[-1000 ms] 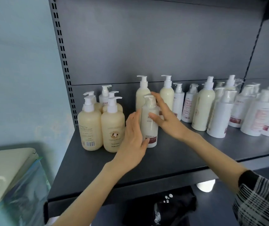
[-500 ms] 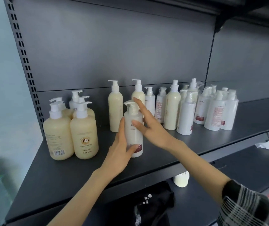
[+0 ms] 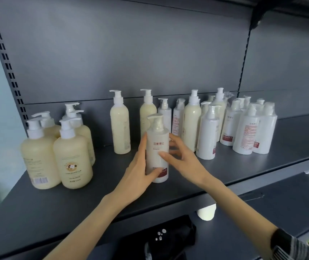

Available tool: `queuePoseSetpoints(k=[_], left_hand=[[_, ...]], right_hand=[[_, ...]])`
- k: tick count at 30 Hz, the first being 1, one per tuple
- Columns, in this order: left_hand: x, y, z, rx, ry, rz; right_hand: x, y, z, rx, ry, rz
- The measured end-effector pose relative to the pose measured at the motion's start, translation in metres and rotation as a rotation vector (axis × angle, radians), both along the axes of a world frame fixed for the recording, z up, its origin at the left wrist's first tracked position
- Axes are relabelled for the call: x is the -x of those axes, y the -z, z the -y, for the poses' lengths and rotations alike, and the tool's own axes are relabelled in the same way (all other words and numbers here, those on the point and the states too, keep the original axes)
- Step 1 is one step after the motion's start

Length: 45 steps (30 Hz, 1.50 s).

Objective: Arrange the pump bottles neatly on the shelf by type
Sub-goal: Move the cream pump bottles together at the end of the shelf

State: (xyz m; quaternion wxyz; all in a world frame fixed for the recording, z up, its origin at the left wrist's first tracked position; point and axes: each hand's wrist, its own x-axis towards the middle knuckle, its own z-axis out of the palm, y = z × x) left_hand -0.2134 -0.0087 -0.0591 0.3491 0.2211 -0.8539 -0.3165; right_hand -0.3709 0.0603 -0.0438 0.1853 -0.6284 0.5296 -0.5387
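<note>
Two hands clasp one white pump bottle (image 3: pixel 157 147), which stands upright near the middle of the grey shelf (image 3: pixel 93 203). My left hand (image 3: pixel 137 173) wraps its lower body from 9 o'clock, thumb laid across the red label band. My right hand (image 3: pixel 184 162) curls round it from 3 o'clock, thumb on the front. Squat cream bottles (image 3: pixel 72 156) cluster well apart at 9 o'clock of it. A tall cream bottle (image 3: pixel 120 126) stands at 11 o'clock. A group of white bottles (image 3: pixel 247 132) stands at 2 o'clock.
</note>
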Motion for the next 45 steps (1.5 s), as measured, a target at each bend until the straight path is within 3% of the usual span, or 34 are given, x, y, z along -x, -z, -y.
queuePoseSetpoints(k=[2, 6, 10, 15, 18, 27, 33, 45], left_hand=[[0.013, 0.000, -0.001, -0.019, 0.014, -0.015], [0.037, -0.005, 0.002, -0.033, -0.041, -0.085], [0.047, -0.010, 0.010, -0.038, -0.091, -0.122], [0.051, -0.013, 0.015, -0.029, -0.151, -0.105], [0.051, -0.018, 0.021, 0.015, -0.179, -0.093], [0.037, -0.020, 0.032, 0.022, -0.224, -0.099], [0.033, -0.013, 0.035, 0.095, -0.378, -0.044], [0.016, -0.010, 0.049, 0.213, -0.542, -0.074]], right_hand=[[0.014, -0.003, -0.006, 0.058, 0.056, -0.050], [0.058, -0.006, -0.015, 0.355, 0.402, -0.208], [0.104, -0.008, -0.014, 0.433, 0.601, -0.170], [0.140, 0.011, -0.005, 0.181, 0.380, 0.041], [0.143, 0.021, -0.005, 0.090, 0.220, 0.028], [0.146, 0.024, -0.007, 0.054, 0.243, -0.092], [0.135, 0.022, -0.009, -0.030, 0.265, -0.222], [0.093, 0.014, 0.019, -0.057, 0.093, -0.180]])
